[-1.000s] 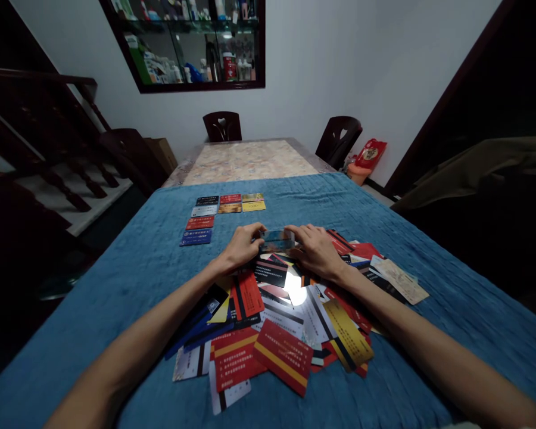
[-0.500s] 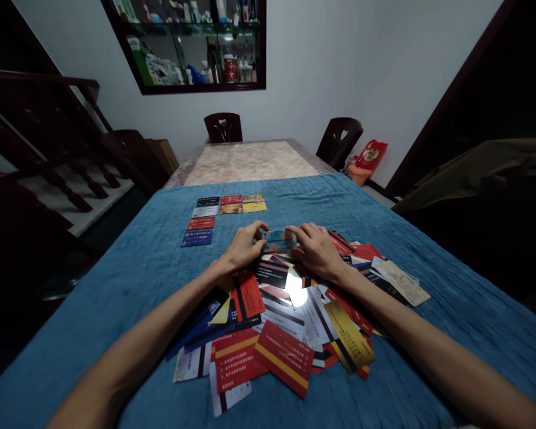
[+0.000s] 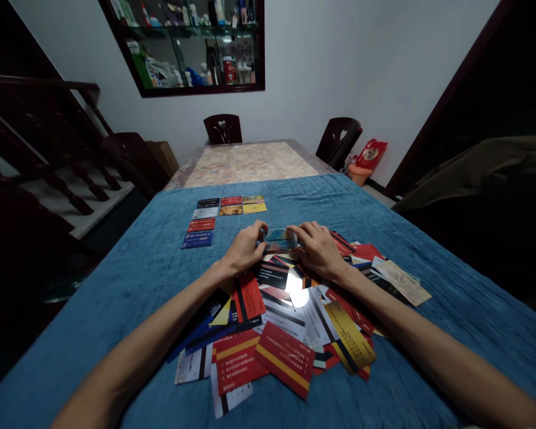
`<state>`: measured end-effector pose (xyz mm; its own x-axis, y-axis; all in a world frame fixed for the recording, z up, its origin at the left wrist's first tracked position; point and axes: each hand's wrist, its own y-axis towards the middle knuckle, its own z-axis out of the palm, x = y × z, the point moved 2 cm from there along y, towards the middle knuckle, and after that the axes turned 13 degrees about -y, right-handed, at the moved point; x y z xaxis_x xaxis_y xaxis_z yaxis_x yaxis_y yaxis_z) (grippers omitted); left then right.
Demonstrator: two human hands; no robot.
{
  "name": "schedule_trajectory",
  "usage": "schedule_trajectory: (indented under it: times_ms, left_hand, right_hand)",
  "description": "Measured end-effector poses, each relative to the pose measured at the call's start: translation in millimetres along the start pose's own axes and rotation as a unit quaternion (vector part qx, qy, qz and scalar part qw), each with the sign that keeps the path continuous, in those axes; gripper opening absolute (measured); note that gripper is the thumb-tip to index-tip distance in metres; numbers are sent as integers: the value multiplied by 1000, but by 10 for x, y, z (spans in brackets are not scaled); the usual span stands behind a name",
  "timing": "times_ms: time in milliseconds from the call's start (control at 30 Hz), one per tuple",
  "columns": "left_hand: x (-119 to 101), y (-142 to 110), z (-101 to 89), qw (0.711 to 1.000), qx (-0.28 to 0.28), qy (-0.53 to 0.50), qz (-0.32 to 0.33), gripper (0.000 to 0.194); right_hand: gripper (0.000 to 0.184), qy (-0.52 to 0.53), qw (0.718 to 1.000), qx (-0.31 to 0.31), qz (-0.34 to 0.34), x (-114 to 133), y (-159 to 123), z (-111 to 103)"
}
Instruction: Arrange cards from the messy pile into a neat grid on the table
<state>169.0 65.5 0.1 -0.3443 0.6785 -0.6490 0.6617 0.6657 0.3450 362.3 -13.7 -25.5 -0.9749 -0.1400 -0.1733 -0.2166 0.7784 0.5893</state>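
Between my two hands is a bluish plastic card [image 3: 279, 239], held up at the far edge of a loose card pile. My left hand [image 3: 246, 245] pinches its left end with thumb and fingers. At the opposite end, my right hand [image 3: 318, 247] grips it with bent fingers, the thumb partly hidden. Below the hands spreads the heap of overlapping cards, among them a red card with a yellow stripe [image 3: 286, 358], a gold card [image 3: 351, 336] and an orange-red card [image 3: 249, 296]. A bright glare covers part of the pile's middle.
Several cards lie in neat rows beyond my left hand, including a blue card [image 3: 197, 239] and a yellow card [image 3: 254, 207]. A blue cloth [image 3: 152, 286] covers the near table. Dark chairs [image 3: 223, 129] stand around the far end, and a stair railing [image 3: 40, 149] is at left.
The bluish card has tilted slightly between my hands, and its face catches the light differently. Both hands stay in nearly the same place.
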Motion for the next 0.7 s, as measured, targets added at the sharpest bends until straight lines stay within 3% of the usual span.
schedule_trajectory:
  times_ms: [300, 700]
  left_hand:
    - [-17, -5, 9, 997, 22, 55, 42, 25]
    - [-51, -22, -14, 987, 32, 138, 78, 37]
  right_hand:
    - [40, 9, 1000, 5, 0, -6, -1, -20]
    - [40, 46, 999, -7, -11, -28, -3, -31]
